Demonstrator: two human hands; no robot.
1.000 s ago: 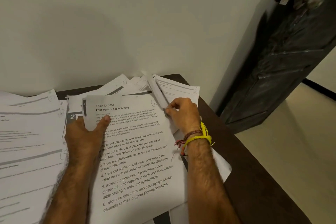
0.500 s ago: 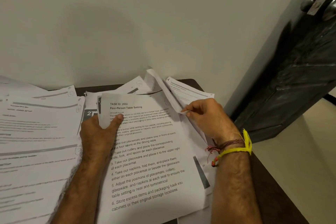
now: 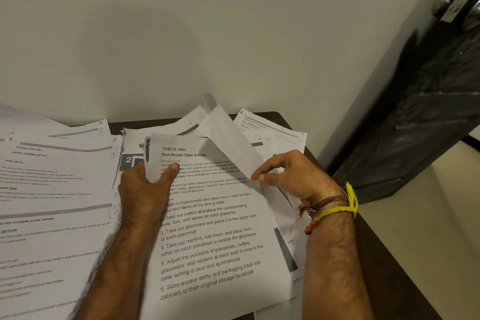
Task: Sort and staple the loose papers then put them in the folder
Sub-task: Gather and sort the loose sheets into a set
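Right hand (image 3: 293, 176) lifted sheet corner (image 3: 228, 143) higher, left hand (image 3: 145, 189) pinning page (image 3: 213, 236)

Both bare forearms reach in from six o'clock. The left hand (image 3: 145, 189) has its thumb pointing toward one o'clock, pinching downward. The right hand (image 3: 293, 176), at three o'clock of it, pinches thumb against forefinger, wrist cocked.

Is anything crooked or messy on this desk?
Yes. The "Four-Person Table Setting" sheet has its top right corner folded over, pinched by the right hand. The other papers lie fanned at mixed angles, overlapping rather than stacked square.
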